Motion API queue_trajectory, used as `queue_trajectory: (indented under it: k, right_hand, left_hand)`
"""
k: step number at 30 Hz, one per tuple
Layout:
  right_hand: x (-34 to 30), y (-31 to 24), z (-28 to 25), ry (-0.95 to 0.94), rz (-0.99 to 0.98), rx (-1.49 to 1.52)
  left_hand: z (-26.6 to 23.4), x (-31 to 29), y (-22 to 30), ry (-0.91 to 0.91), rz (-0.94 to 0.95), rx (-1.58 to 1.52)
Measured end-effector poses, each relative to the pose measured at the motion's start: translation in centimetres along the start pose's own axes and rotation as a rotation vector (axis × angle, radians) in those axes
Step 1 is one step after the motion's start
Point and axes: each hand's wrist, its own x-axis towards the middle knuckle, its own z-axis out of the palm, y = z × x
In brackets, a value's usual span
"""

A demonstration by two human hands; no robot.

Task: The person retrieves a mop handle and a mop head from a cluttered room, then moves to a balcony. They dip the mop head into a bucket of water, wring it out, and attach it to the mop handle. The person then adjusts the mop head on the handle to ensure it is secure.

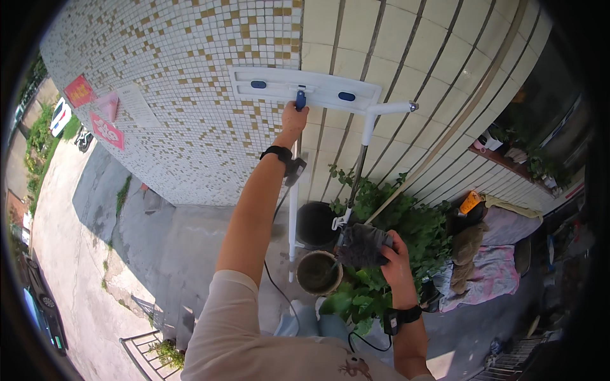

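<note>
My left hand [295, 119] reaches up and is closed around the blue joint in the middle of a flat mop head [311, 81]. The mop head is a long white plate with a blue oval at each side, held in front of the wall. Lower down, my right hand [398, 259] grips a dark grey fluffy mop pad [361, 246], which is off the plate. Below my left hand a white pole [293, 216] hangs down; whether it joins the mop head I cannot tell. A metal pole with a bent white end [368, 130] stands just right of the plate.
A black bucket [315, 223] and a round pot [319, 273] stand by my feet. Leafy plants [422, 238] grow along the wall, with a long wooden stick [438, 155] leaning there. Cloths [486, 267] lie at the right. A metal railing [149, 352] is at lower left.
</note>
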Motion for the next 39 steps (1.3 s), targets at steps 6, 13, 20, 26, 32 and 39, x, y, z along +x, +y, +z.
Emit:
queue_trajectory:
  k: [6,13,20,26,32,39]
  right_hand:
    - [-3.7,-0.4,0.1,0.139,-0.024,-0.05]
    - [-6.7,-0.9,0.2,0.035,-0.001,-0.055]
    - [-9.7,-2.7,1.2,-0.229,-0.031,-0.14]
    - [-12.1,-6.3,3.3,-0.463,0.053,-0.401]
    - [-13.3,-11.5,7.7,-0.788,-0.076,-0.622]
    - [-16.5,-17.2,13.8,-0.995,-0.254,-0.937]
  left_hand:
    - [-4.3,-5.8,3.0,-0.025,0.076,-0.125]
    - [-15.6,-16.4,8.9,-0.031,0.048,-0.285]
    - [-23.5,-26.1,6.8,-0.167,-0.287,-1.062]
    - [-26.3,-34.5,9.7,-0.191,-0.259,-1.268]
    - [-26.7,-41.6,12.8,-0.168,-0.218,-1.295]
    - [-23.9,-46.0,14.3,-0.244,-0.287,-1.438]
